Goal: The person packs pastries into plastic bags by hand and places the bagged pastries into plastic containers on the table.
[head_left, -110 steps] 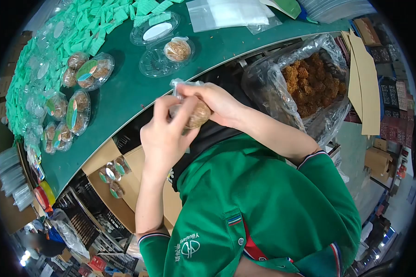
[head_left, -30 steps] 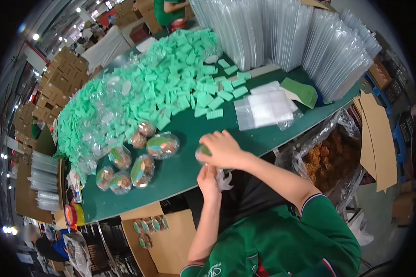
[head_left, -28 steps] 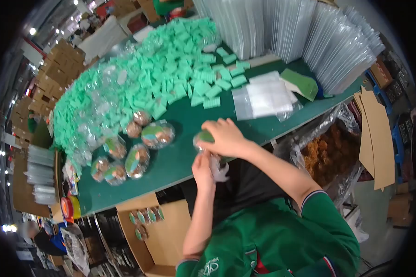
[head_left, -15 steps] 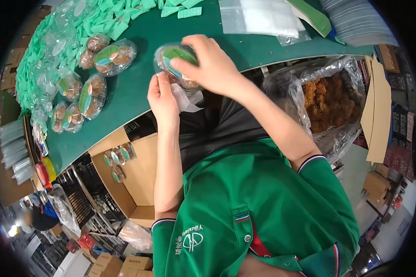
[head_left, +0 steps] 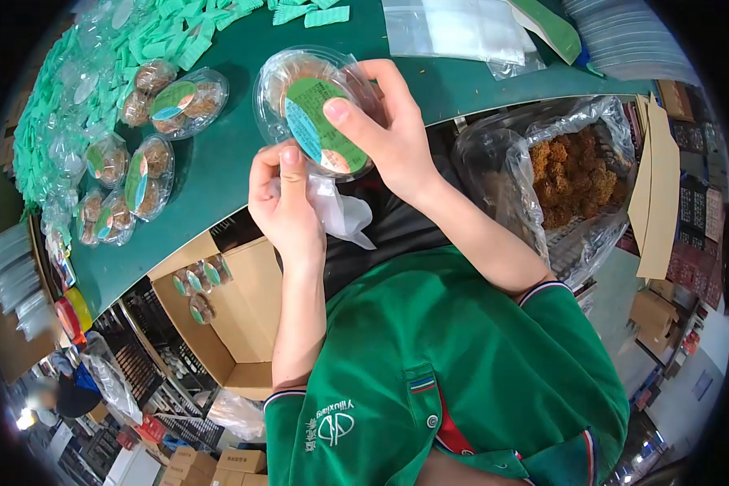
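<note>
My right hand (head_left: pixel 393 134) grips a clear plastic clamshell box (head_left: pixel 287 85) from its right side, thumb on the green and blue oval label. Brown round pieces show through the box. At the box's lower left edge, my left hand (head_left: pixel 287 194) is closed with thumb and finger pinched together, touching the rim. A thin white translucent sheet (head_left: pixel 344 212) hangs from my left hand below the box; whether it is cloth or film I cannot tell. Several similar filled boxes (head_left: pixel 190 103) lie on the green table (head_left: pixel 219 174) to the left.
Green sachets (head_left: pixel 170 32) and clear empty boxes (head_left: pixel 69 154) pile up at the far left. A cardboard carton (head_left: pixel 247 324) with several packed boxes stands below the table edge. To the right is a plastic-lined bin (head_left: pixel 571 182) of brown clumps. Flat clear bags (head_left: pixel 445 32) lie at the back.
The box has come up closer to the camera, tilted so that its label faces me. My left hand has shifted slightly down, and the white sheet hangs further out to the right.
</note>
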### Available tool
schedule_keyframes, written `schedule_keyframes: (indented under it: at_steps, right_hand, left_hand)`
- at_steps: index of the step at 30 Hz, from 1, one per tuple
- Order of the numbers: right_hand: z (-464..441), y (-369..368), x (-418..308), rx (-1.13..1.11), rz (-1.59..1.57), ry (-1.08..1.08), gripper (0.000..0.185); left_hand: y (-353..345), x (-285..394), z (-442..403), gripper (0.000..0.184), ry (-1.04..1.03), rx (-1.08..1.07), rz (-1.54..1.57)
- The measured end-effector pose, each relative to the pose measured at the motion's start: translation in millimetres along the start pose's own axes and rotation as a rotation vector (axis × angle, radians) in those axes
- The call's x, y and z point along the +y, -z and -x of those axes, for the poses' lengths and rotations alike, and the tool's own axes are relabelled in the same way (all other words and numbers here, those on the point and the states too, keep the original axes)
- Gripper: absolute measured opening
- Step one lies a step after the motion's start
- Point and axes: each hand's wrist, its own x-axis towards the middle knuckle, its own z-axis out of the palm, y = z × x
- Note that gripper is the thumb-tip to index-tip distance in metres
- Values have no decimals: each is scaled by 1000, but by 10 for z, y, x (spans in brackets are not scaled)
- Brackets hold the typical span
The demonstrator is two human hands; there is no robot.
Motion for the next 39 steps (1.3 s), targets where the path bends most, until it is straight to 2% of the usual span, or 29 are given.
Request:
schedule_keyframes:
  at_steps: [3,6,7,10,13,19,23,26,29,30,31,33,34,37,39]
  right_hand:
    - [10,-11,5,-15,16,33,42]
    - [-3,65,55,-42,117,-65,36]
    - [-4,88,90,-67,65,-109,32]
    - [9,334,314,-136,201,-253,29]
    - [-17,419,292,-181,180,-240,26]
    - [9,446,331,-186,232,-222,19]
    - [28,470,283,-213,214,-235,15]
    - [28,463,71,-243,96,-217,22]
    - [53,331,-531,-334,-434,-101,30]
    - [45,338,-654,-477,-571,38,36]
    - [136,255,-953,-454,-725,25,26]
    - [222,230,-1329,-592,-914,128,22]
    - [262,221,-1505,-673,-988,171,20]
    - [434,130,-1747,-782,-1094,221,17]
    - [512,61,-1806,-749,-1080,230,17]
  left_hand:
    - [27,29,1,14,2,-14,-8]
    - [103,37,-35,13,74,-72,-134]
    - [151,94,-50,13,180,-107,-196]
    - [354,29,-193,17,282,-128,-195]
    - [464,48,-383,18,390,-160,-198]
    - [568,-123,-722,21,214,83,60]
    - [509,-246,-895,20,144,212,62]
    - [563,-414,-1069,20,60,228,71]
    - [695,-412,-999,23,83,151,-16]
    - [594,-297,-882,28,68,222,-22]
    - [600,-232,-801,31,96,222,-21]
    - [444,-67,-677,34,-60,319,-233]
    - [436,-19,-662,33,-207,271,-534]
    - [197,258,-746,29,-748,-80,-1081]
    - [37,333,-757,26,-677,-189,-1285]
